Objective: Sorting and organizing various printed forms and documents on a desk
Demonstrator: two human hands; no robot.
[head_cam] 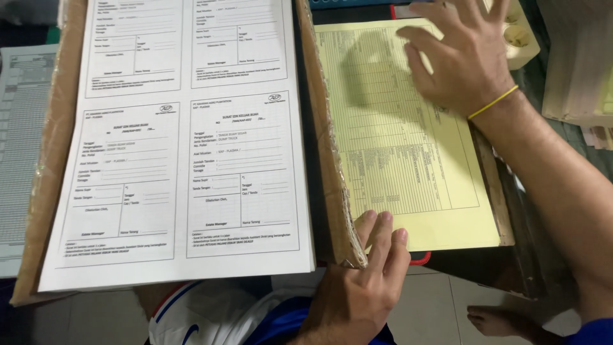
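Nearest the lens, at the bottom centre of the frame, the left hand [364,287] rises from the lap with its fingers [383,236] laid over the lower right corner of a brown cardboard board [322,147]. It seems to pinch that corner, though the thumb is hidden, so I cannot tell how firmly it holds. On the board lies a stack of white printed forms [185,134], four form blocks to a sheet, filling the left and centre of the picture. The board's right edge looks frayed and wrapped in clear film.

To the right, lower down on a dark surface [511,255], lies a stack of yellow ruled sheets [396,153] resting on a thin brown backing whose edge shows along the right side. The right hand [463,57], in the upper right of the frame, is spread flat with its fingers wide, its palm pressing the upper part of the yellow stack; it grasps nothing. A yellow rubber band [491,102] circles its wrist.

Just behind that hand stands a cream power strip [523,35]. At the far right edge is a pile of pale papers [578,64]. At the far left, partly under the board, lies a grey printed sheet [22,147]. At the bottom, a blue and white garment [217,319] covers the lap, and a bare foot [498,319] rests on the tiled floor [428,306].
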